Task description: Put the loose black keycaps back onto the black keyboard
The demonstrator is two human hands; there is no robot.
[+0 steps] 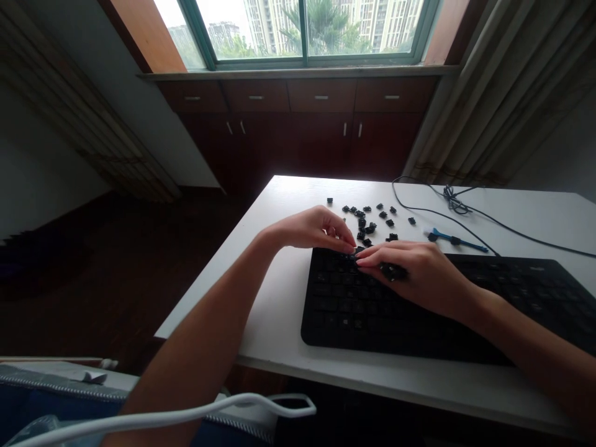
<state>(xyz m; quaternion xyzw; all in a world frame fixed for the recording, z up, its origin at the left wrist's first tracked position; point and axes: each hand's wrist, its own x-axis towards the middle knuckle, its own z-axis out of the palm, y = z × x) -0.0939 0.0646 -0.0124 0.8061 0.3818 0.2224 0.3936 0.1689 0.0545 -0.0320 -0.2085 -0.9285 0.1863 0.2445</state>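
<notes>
A black keyboard [419, 310] lies on the white table [279, 298]. Both my hands meet over its top left rows. My left hand [316, 230] is curled, its fingertips pinched together at a key near the top edge. My right hand [414, 270] lies across the keys, fingers pressed together and pointing left, with a small black piece under its palm that looks like a keycap. Several loose black keycaps [367, 220] are scattered on the table just behind the keyboard.
A blue-handled tool [454, 240] lies behind the keyboard to the right. A black cable [456, 208] runs across the back right of the table. Dark wooden cabinets [302, 124] stand under the window. A white strap [186, 416] crosses the lower left.
</notes>
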